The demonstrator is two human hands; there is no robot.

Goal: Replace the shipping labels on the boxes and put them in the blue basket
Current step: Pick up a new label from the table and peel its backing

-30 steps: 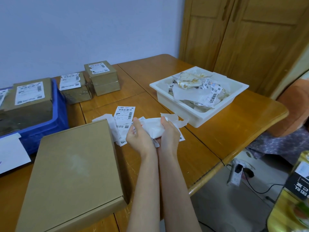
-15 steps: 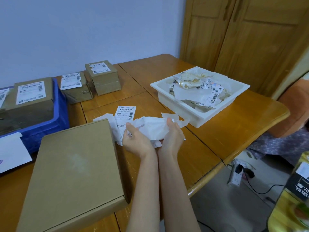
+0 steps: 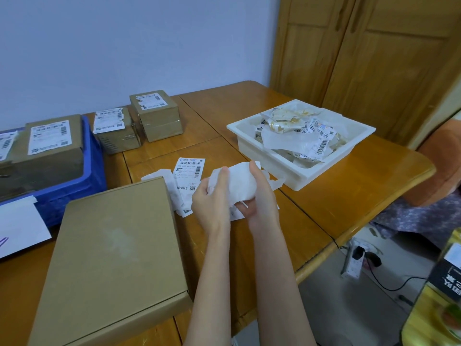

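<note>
Both hands have risen a little off the surface [image 3: 349, 196] and turned inward, bunching the white paper tighter than a second ago.

Largest near the person is the flat brown box [image 3: 112, 260], bare of any label, lying at the front left. Behind it the blue basket [image 3: 92, 166] already holds labelled boxes [image 3: 50, 143], and two small labelled boxes [image 3: 154, 116] wait just beside it. The white tray [image 3: 296, 181], far right, is heaped with peeled scraps. A fresh shipping label [image 3: 188, 174] lies flat between box and tray.

The left hand [image 3: 212, 201] and right hand [image 3: 259, 193] each have their grip clamped on the crumpled backing paper [image 3: 239, 183], held above the loose sheets.

This looks like waste disposal before labelling. Done well, the wad should be pressed compact so no tail catches the fresh label, then dropped well inside the tray, leaving both hands free for the bare box.
</note>
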